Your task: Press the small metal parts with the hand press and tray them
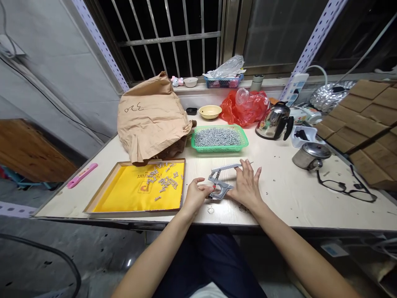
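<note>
A small grey metal hand press (221,180) with a long lever stands on the pale table (279,207) in front of me. My left hand (195,194) pinches something tiny at the press's jaw, too small to name. My right hand (246,184) rests on the lever and base of the press, fingers partly spread over it. A shallow tray with a yellow liner (136,192) lies to the left, with several small metal parts (163,178) scattered on it. Behind the press, a green basket (219,139) is filled with the same silvery parts.
A big brown paper bag (150,116) stands behind the tray. At the right are a steel kettle (274,121), a steel lidded pot (311,156), black glasses (347,188) and cardboard sheets (366,120). A red plastic bag (245,107), a yellow bowl (210,111) and a pink strip (82,175) also lie about.
</note>
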Available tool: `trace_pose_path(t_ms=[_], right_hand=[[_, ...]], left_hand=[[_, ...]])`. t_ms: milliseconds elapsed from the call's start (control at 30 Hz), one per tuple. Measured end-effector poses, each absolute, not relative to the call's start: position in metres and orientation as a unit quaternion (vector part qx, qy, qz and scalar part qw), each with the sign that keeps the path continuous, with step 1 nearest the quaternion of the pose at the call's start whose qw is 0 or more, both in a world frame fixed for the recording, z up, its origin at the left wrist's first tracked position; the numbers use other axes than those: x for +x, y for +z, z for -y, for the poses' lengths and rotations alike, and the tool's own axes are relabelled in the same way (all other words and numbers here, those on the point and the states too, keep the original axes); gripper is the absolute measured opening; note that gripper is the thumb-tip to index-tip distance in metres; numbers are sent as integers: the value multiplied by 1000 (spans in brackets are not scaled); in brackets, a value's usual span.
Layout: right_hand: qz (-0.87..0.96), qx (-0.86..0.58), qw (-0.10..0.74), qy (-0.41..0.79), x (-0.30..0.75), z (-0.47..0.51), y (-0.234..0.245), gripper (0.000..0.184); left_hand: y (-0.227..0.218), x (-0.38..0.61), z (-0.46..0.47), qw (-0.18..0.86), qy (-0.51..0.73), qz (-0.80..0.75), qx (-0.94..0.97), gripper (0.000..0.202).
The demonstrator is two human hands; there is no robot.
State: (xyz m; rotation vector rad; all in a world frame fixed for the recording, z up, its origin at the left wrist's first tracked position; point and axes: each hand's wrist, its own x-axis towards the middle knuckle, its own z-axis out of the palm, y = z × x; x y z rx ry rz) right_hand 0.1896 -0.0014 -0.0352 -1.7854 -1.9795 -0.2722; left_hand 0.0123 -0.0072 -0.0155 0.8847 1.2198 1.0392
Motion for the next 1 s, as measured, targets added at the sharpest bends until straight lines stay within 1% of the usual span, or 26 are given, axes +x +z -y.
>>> trace_pose_path(t_ms=[100, 233, 333, 533, 667, 800, 900, 1000], right_hand=[[717, -650, 227, -106, 188, 2, -35, 80], [716, -651, 225, -111, 185, 4, -32, 81], [718, -649, 225, -114, 184, 5, -30, 81], [722, -641, 231, -122, 184, 5, -29, 80], [727, -635, 233, -123, 183, 5, -30, 76], [729, -628, 241, -126, 184, 5, -33, 73], [730, -622, 247, -138, 187, 5, -35, 68], [741, -610, 236, -155, 190, 5, -35, 56]], left_hand=[[-17, 11, 8, 606, 434, -527, 408, 55], [-18, 6, 6, 567, 401, -544, 470, 56], [-16, 3, 4, 538, 367, -560, 512, 52], [-6, 3, 5, 512, 333, -571, 548, 48], [-1, 2, 7, 518, 307, -572, 557, 45], [-2, 2, 8, 526, 310, -567, 553, 44], [-7, 2, 8, 543, 322, -564, 532, 49], [-13, 0, 11, 583, 336, -547, 499, 60]])
